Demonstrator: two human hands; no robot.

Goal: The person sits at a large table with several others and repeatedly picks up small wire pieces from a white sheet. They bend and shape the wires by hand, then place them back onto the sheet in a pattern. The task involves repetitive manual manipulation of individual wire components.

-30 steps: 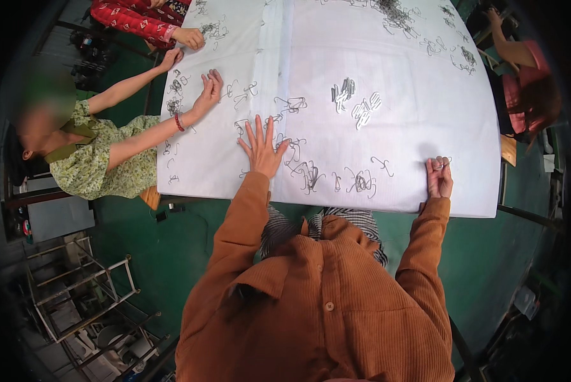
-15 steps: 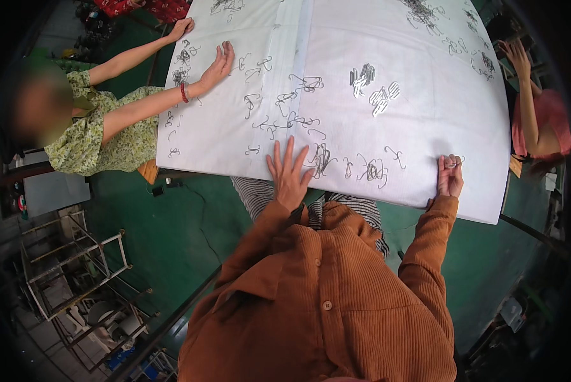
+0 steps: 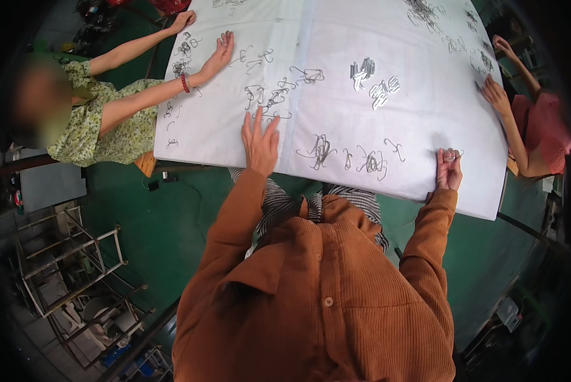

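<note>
Ahead and to the left of the brown corduroy shirt [image 3: 298,305], the left hand [image 3: 261,145] is palm down, fingers spread; ahead and to its right, the right hand [image 3: 450,168] curls its fingers inward.

Downward fisheye view from head height

Open tabletop [image 3: 435,111] at right, wire hooks [image 3: 322,151] along near edge

Readable text: none from where I stand. White tabletop [image 3: 419,130], centre to top of frame: no legible print. Bent wire pieces [image 3: 322,151], mid-frame: too fine to make out any marking. Brown shirt [image 3: 362,325], bottom centre: no wording, number or label legible.
</note>
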